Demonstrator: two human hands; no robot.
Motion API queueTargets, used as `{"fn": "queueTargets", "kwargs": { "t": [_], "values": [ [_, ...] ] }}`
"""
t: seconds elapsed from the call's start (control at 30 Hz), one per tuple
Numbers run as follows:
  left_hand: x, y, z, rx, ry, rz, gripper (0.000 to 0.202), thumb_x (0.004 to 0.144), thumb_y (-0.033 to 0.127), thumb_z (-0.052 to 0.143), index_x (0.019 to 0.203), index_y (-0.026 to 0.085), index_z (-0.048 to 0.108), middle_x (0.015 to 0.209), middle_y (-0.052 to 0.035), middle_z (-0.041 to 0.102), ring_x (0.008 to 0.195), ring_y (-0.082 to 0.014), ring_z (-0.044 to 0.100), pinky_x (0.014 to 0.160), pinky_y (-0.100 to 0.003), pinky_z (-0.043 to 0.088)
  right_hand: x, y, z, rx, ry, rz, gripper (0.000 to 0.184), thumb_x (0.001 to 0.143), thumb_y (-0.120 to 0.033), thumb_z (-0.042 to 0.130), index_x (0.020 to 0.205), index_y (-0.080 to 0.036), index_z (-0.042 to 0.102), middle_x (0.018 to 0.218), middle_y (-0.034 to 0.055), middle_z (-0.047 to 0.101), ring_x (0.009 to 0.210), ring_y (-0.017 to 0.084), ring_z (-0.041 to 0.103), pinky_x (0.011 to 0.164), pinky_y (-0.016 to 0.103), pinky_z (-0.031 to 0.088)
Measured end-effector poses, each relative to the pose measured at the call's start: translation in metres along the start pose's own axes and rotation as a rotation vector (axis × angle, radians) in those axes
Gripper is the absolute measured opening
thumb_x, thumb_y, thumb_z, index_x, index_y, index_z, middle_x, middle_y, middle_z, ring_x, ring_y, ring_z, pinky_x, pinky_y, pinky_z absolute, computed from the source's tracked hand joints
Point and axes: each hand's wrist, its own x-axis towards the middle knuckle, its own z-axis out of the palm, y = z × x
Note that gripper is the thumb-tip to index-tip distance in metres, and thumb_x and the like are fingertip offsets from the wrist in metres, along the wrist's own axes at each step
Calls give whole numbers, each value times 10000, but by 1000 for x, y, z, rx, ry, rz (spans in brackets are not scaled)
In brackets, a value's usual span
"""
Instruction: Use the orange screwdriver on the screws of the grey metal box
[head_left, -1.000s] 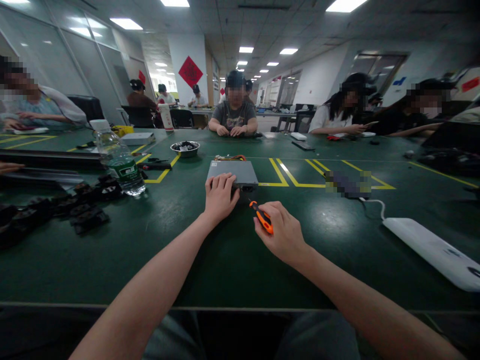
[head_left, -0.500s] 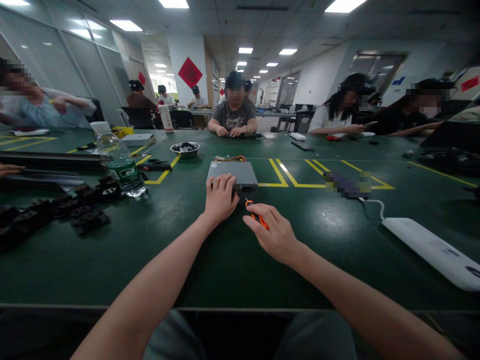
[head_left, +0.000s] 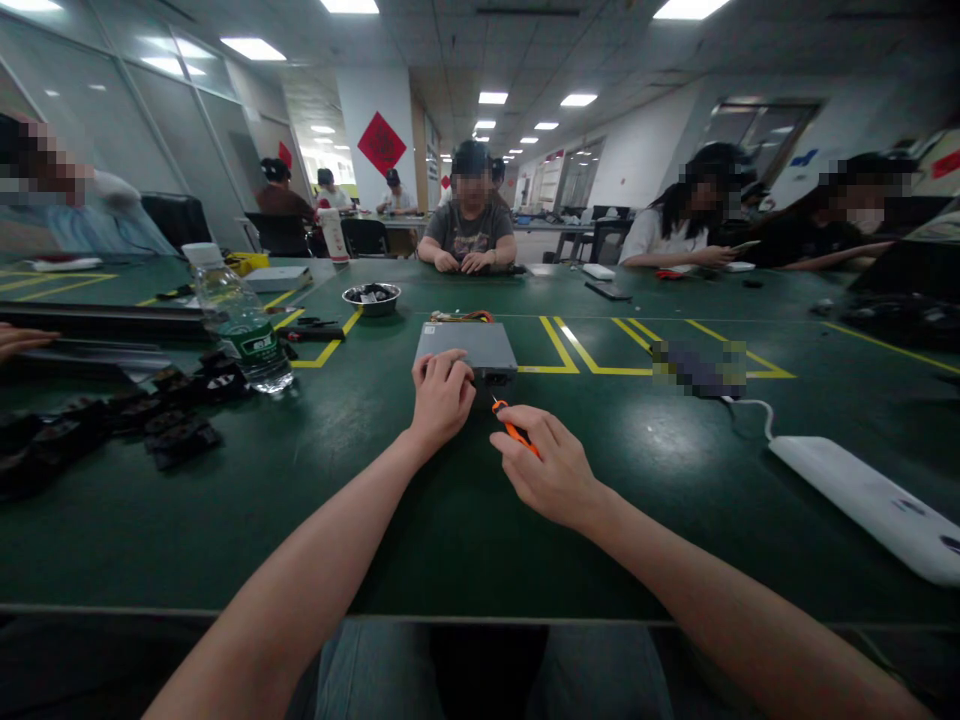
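Note:
A flat grey metal box (head_left: 476,343) with coloured wires at its far end lies on the green table (head_left: 420,510) in front of me. My left hand (head_left: 441,395) rests on the box's near left corner, fingers curled over its edge. My right hand (head_left: 551,468) is closed round an orange-handled screwdriver (head_left: 512,427), whose tip points at the box's near face, close to it.
A water bottle (head_left: 240,325) and several black parts (head_left: 150,420) lie at the left. A metal bowl (head_left: 370,296) stands beyond the box. A white power strip (head_left: 862,500) with its cord lies at the right. Several people sit round the table's far side.
My right hand has turned and slid left toward the box, covering more of the screwdriver's handle. My left hand's fingers have curled a little tighter on the box.

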Motion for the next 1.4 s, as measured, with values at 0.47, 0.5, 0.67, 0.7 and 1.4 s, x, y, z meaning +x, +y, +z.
{"fn": "queueTargets", "kwargs": {
  "t": [0.47, 0.5, 0.67, 0.7, 1.4],
  "values": [
    [0, -3, 1, -9, 48, -19, 217, 918, 241, 339, 837, 192, 534, 1058, -54, 585, 1002, -166, 504, 927, -355, 308, -2, 3, 1, 35, 37, 15, 235, 784, -113, 486, 1016, -142, 475, 981, 115, 594, 904, 190, 516, 756, 328, 477],
    [0, -3, 1, -12, 52, -29, 184, 911, 251, 362, 865, 191, 529, 1076, -62, 576, 1020, -174, 496, 924, -355, 314, -2, 3, 1, 39, 27, 13, 210, 782, -121, 490, 991, -144, 485, 990, 120, 588, 919, 195, 513, 767, 338, 476],
    [-1, -3, 2, 8, -1, -19, 337, 858, 259, 444, 1183, 172, 432, 1220, -99, 519, 1150, -213, 434, 975, -380, 281, -2, 3, 0, 8, 8, 132, 103, 815, -206, 513, 914, -182, 531, 949, 97, 580, 902, 189, 530, 730, 328, 485],
    [-1, -2, 1, 21, -21, 0, 373, 858, 256, 437, 1221, 170, 413, 1249, -100, 505, 1174, -217, 419, 990, -387, 263, -2, 3, 0, 6, 14, 131, 110, 819, -191, 509, 927, -186, 530, 940, 90, 581, 906, 184, 534, 730, 321, 488],
    [1, 2, 1, 72, -56, 7, 361, 848, 263, 450, 1204, 211, 464, 1256, -68, 520, 1180, -236, 410, 985, -423, 255, -2, 4, 3, 20, 40, 71, 113, 804, -127, 498, 893, -194, 521, 1054, 95, 553, 1077, 205, 507, 838, 364, 494]
  ]
}}
